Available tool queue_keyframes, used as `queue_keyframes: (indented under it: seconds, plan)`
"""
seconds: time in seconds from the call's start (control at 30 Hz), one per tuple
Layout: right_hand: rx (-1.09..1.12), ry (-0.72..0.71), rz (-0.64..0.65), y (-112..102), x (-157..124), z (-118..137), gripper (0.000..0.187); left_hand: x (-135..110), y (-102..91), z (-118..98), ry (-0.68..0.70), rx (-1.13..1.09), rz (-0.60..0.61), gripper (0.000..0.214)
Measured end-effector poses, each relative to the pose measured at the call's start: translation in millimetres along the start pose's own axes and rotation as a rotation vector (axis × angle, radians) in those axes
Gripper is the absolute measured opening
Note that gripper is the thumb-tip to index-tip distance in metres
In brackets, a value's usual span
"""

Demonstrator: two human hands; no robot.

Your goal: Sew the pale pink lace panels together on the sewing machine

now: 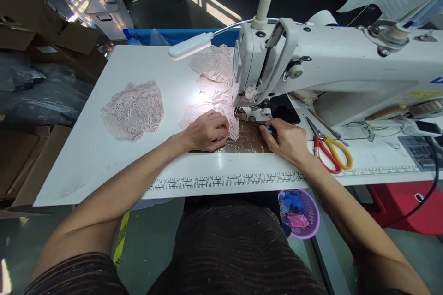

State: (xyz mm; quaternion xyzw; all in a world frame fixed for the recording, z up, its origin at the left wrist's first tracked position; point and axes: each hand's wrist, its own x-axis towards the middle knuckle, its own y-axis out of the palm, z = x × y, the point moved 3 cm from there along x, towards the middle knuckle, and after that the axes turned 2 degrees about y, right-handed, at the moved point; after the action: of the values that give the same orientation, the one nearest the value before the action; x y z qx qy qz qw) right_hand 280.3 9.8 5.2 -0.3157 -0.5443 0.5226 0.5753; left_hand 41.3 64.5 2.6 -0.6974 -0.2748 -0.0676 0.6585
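Note:
Pale pink lace fabric [216,87] lies bunched under the head of a white sewing machine [256,55]. My left hand [207,131] is closed at the near edge of that lace, left of the needle area, fingertips pinching it. In my right hand [285,140], closed just right of the needle, is a slim dark tool with a blue handle [270,129]; its tip points left toward the presser foot, and its exact kind is partly hidden by my fingers. Between the hands lies a brown shiny sheet [252,140] with loose threads on it.
A separate lace piece [136,108] lies at the left of the white table [100,170]. Red-and-yellow-handled scissors [328,143] rest by my right wrist. A white lamp [190,46] reaches over the lace. A purple basket [313,219] stands below the front edge; cardboard boxes [38,161] are at left.

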Motion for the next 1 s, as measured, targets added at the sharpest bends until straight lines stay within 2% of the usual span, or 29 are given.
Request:
queue_keyframes:
  seconds: [0.1,0.17,0.3,0.4,0.5,0.83,1.0]
  plan:
    - [-0.017,-0.088,-0.050,-0.3,-0.9,2.7,0.035,0.1,1.7,-0.5,0.000,0.000,-0.059,0.013]
    - [0.078,-0.154,-0.067,2.4,2.8,6.0,0.032,0.0,3.4,-0.6,0.007,-0.029,-0.056,0.015]
    - [0.327,-0.245,0.057,18.3,17.3,16.1,0.033,0.3,6.5,-1.3,0.020,-0.078,-0.012,0.018]
    - [0.353,-0.303,0.123,31.2,24.4,22.2,0.037,1.5,8.1,-1.6,-0.002,-0.070,0.015,0.018]
    - [0.336,-0.351,0.093,38.0,24.5,23.8,0.036,2.3,10.0,-1.2,-0.003,-0.039,0.041,0.016]
    - [0.429,-0.275,0.045,36.7,18.9,20.4,0.037,0.3,11.1,0.6,0.027,-0.003,0.022,0.013]
    - [0.410,-0.280,0.058,36.5,17.2,21.7,0.036,-0.1,12.0,1.9,0.012,-0.052,0.059,0.014]
